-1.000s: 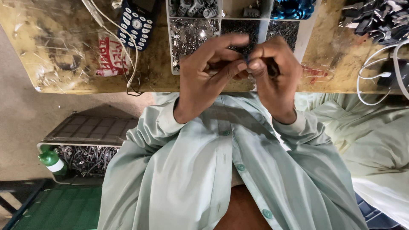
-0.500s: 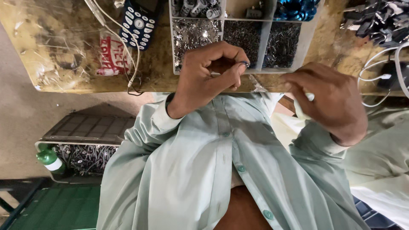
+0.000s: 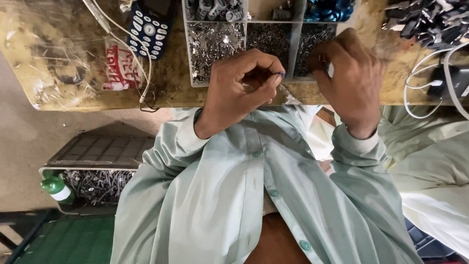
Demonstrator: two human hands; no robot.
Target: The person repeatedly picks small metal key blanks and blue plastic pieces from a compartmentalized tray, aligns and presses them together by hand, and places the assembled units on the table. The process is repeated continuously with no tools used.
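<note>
The left hand (image 3: 242,85) is pinching a tiny dark part (image 3: 279,75) at centre frame, just below the tray (image 3: 191,58). The right hand (image 3: 351,78), fingers curled, is reaching into the tray's right compartment, upper right; what it grips I cannot tell. This looks like the picking step; next calls for a fine pinch.

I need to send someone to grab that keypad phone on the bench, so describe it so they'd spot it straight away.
Start at the worn wooden workbench, then find the divided parts tray at its far edge. The phone lies just beside the tray's compartment of tiny silvery parts, next to a white cable. It is the only dark blue thing with white number keys.
</note>
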